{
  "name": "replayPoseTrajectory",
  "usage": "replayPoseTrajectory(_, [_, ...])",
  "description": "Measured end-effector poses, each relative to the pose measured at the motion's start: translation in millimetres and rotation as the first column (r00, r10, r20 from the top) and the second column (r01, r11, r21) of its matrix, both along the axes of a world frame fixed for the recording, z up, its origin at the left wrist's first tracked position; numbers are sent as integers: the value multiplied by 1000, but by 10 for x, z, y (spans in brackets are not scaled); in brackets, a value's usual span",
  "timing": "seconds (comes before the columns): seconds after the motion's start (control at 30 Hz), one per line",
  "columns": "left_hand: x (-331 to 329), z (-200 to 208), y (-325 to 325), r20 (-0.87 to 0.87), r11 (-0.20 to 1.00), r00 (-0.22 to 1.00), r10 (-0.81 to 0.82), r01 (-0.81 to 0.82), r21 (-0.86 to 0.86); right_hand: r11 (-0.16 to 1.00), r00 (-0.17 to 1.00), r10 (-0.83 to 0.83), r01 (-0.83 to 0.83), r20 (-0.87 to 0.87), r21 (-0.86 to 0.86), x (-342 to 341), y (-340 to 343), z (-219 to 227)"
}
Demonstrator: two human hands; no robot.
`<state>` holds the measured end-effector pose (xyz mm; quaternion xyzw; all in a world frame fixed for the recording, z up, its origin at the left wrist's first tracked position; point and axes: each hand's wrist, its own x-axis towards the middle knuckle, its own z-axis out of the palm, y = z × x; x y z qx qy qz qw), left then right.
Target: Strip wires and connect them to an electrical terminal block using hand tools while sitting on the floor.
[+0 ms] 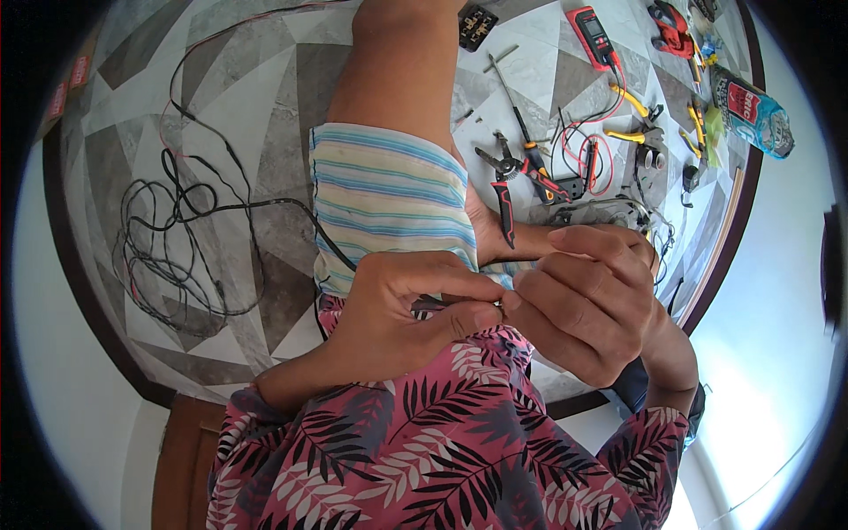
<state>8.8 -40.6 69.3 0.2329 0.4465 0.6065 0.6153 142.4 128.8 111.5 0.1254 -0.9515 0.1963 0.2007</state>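
Note:
Over my lap my two hands meet fingertip to fingertip. My left hand (406, 305) is closed, thumb and index finger pinching the end of a black cable (278, 201) that crosses my thigh from the floor on the left. A tiny metallic bit shows between the fingertips, too small to make out. Opposite it, my right hand (587, 300) is curled shut with its fingertips at that same spot; what they grip is hidden. Wire strippers (505, 181) with black and red handles lie on the floor beyond my right hand, their handles spread.
Loose cable coils (168, 256) spread over the tiled floor at left. Far right are a red multimeter (594, 40) with leads, a long screwdriver (510, 99), yellow-handled pliers (632, 100), a red power tool (673, 34) and a plastic bag (751, 115). A small black case (477, 28) lies beside my leg.

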Motion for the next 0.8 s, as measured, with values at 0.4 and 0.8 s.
replayPoseTrajectory(0.4, [92,-13,20,-63,997,995,79,-79,10,992,996,40,-31,77,-123,40,14,-13])
replayPoseTrajectory(0.8, [146,8,52,-351,988,924,153,-146,45,977,995,-18,39,102,-208,101,-44,-93])
